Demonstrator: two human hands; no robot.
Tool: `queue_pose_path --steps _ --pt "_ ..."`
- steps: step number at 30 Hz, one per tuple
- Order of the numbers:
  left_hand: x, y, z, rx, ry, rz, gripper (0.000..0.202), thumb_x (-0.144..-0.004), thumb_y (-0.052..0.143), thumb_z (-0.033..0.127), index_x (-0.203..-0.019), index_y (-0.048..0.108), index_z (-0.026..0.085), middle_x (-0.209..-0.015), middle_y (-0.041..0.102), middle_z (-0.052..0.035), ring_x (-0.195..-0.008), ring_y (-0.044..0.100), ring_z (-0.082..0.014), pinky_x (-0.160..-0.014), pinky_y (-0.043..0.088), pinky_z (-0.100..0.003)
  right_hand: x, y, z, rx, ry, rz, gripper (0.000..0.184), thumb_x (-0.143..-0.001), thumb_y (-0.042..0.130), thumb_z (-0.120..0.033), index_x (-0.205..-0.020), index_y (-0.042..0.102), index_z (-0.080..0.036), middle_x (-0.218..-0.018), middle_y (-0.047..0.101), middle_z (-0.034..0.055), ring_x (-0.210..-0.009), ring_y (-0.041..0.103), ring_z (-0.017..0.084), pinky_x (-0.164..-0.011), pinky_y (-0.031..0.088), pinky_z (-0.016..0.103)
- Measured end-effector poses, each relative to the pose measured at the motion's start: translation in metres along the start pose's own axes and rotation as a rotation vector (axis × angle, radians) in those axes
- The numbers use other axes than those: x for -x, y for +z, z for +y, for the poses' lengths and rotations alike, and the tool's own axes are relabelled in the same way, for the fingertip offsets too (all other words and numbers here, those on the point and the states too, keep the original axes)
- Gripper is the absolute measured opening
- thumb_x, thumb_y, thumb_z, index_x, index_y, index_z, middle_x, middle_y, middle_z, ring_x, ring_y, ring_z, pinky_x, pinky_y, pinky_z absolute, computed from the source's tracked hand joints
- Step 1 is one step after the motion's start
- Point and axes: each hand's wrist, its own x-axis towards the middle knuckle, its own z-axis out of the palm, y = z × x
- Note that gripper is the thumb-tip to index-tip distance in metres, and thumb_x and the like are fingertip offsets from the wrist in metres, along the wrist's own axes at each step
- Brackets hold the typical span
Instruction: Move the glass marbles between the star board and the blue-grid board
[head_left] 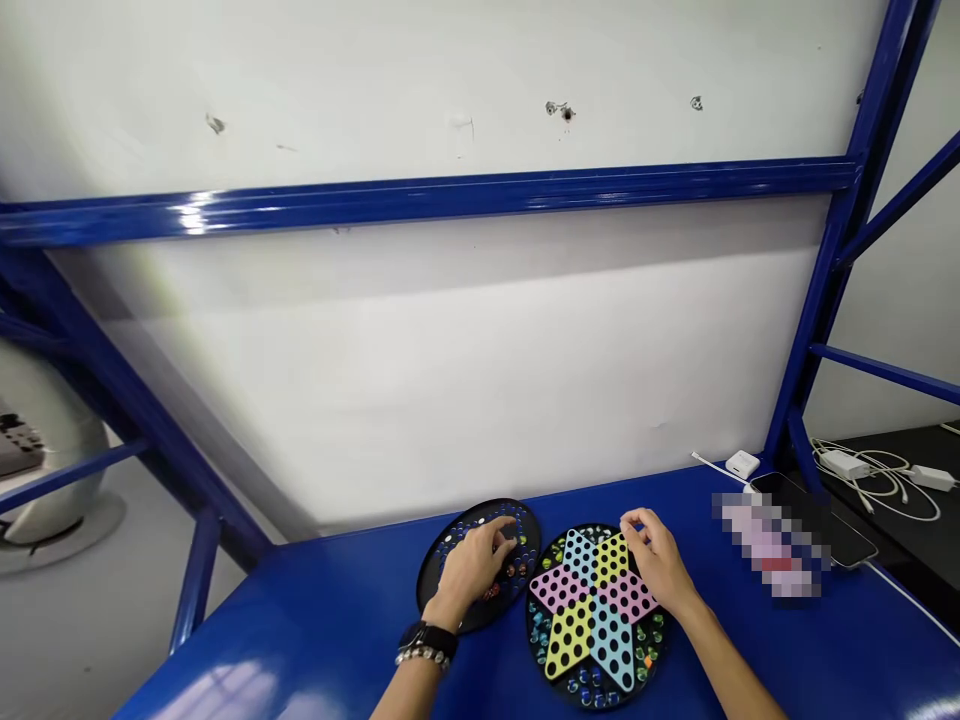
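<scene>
The left hand (469, 570) is down, fingers curled over a round black board (526, 535) dotted with marbles, and the right hand (656, 560) hovers at the rim of a pastel star checkers board (596, 610), glass marbles (592, 682) lining its lower edge!

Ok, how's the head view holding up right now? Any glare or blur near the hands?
Head view: glare streaks the blue crossbar and the near left of the blue tabletop, both away from the hands; the left hand, right hand and Chinese checkers board look clear; a pixelated patch hides something at right.
</scene>
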Motion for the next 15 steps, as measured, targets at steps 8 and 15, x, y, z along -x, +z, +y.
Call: queue_pose_path --steps 8,15 --pt "0.015 0.006 0.045 0.023 0.171 0.011 0.031 -0.092 0.052 0.028 -0.117 0.071 0.026 -0.114 0.074 -0.0033 -0.105 0.069 -0.0202 -0.086 0.049 -0.028 0.001 0.0 -0.002 0.033 -0.01 -0.014 0.042 -0.093 0.046 -0.061 -0.091 0.065 -0.023 -0.093 0.065 0.0043 -0.067 0.057 0.016 -0.065 0.049 0.029" --pt "0.015 0.011 0.07 -0.229 0.249 -0.118 0.031 -0.095 0.049 0.02 -0.114 0.073 0.024 -0.114 0.073 -0.0072 -0.102 0.071 -0.0247 -0.082 0.052 -0.031 0.001 0.0 -0.002 0.046 -0.026 -0.04 0.041 -0.095 0.045 -0.059 -0.092 0.064 -0.023 -0.092 0.062 0.0037 -0.068 0.057 0.016 -0.065 0.049 0.029"
